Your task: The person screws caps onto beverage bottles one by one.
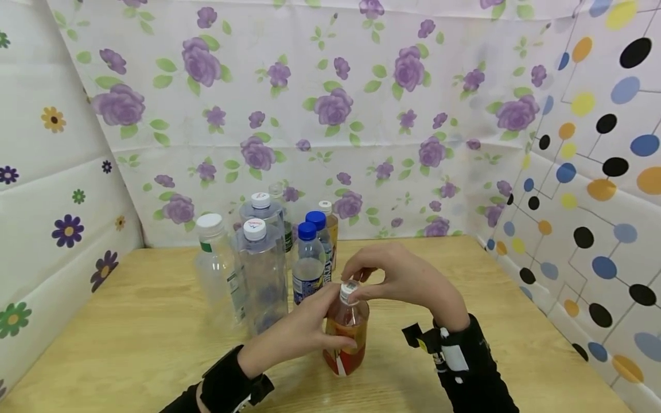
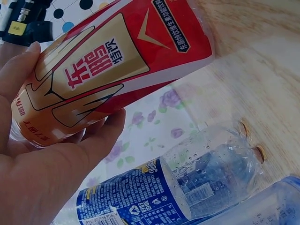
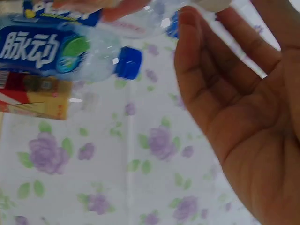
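Observation:
A small bottle [image 1: 347, 335] of orange drink with a red and gold label [image 2: 117, 61] stands on the wooden table [image 1: 129, 327], near the front. My left hand [image 1: 315, 330] grips its body, fingers curled round the label [image 2: 61, 154]. My right hand [image 1: 364, 284] comes over from the right and pinches the white cap [image 1: 349, 288] with its fingertips. In the right wrist view the palm [image 3: 248, 117] fills the right side and a bit of the cap [image 3: 213, 3] shows at the top edge.
Several bottles stand close behind and left of the held one: clear ones with white caps [image 1: 260, 275] [image 1: 214, 264] and blue-capped ones with blue labels [image 1: 308, 261] [image 2: 187, 187] [image 3: 70, 51]. Flowered sheets wall the back and left; a dotted one [image 1: 594, 229] closes the right.

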Action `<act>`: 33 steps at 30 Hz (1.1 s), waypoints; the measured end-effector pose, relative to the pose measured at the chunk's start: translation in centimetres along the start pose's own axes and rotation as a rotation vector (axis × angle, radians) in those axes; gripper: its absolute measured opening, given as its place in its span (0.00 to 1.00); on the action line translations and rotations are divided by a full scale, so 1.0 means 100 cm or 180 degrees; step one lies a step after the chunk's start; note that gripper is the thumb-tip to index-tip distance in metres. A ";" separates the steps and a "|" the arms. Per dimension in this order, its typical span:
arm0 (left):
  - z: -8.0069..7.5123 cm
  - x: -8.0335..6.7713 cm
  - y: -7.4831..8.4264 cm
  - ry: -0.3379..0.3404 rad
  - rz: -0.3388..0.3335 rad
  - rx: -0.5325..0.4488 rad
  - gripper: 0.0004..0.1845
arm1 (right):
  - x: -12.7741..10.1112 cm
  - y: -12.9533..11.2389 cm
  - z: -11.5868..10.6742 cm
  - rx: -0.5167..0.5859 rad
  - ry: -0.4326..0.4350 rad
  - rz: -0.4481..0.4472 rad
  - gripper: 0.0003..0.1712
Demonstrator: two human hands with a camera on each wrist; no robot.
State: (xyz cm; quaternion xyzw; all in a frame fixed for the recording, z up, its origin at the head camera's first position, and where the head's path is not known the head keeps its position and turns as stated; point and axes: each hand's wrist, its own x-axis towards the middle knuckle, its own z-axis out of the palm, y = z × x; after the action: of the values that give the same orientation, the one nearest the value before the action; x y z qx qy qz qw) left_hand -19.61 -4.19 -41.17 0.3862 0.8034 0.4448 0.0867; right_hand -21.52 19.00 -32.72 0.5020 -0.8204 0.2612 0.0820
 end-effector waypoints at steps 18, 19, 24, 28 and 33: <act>-0.003 -0.004 0.002 -0.0077 0.0005 0.0041 0.50 | 0.001 -0.023 -0.005 -0.0107 -0.0443 -0.0097 0.16; -0.003 -0.003 0.002 -0.0081 0.0013 0.0029 0.49 | 0.000 -0.021 -0.006 -0.0057 -0.0467 -0.0120 0.16; -0.003 -0.002 0.001 -0.0111 0.0012 -0.0046 0.50 | 0.000 -0.023 -0.006 -0.0069 -0.0462 0.0010 0.20; -0.002 -0.002 0.000 -0.0102 0.0024 -0.0003 0.49 | 0.000 -0.033 -0.003 -0.0278 -0.0414 0.0316 0.20; -0.001 -0.002 0.001 -0.0088 0.0059 0.0023 0.49 | 0.003 -0.046 0.002 -0.0555 -0.0360 0.0679 0.14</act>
State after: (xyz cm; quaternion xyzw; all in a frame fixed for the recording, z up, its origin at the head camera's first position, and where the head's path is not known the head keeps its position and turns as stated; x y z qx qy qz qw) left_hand -19.47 -4.37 -41.09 0.4000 0.8001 0.4373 0.0923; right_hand -17.65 17.02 -31.14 0.4168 -0.8920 0.1675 0.0508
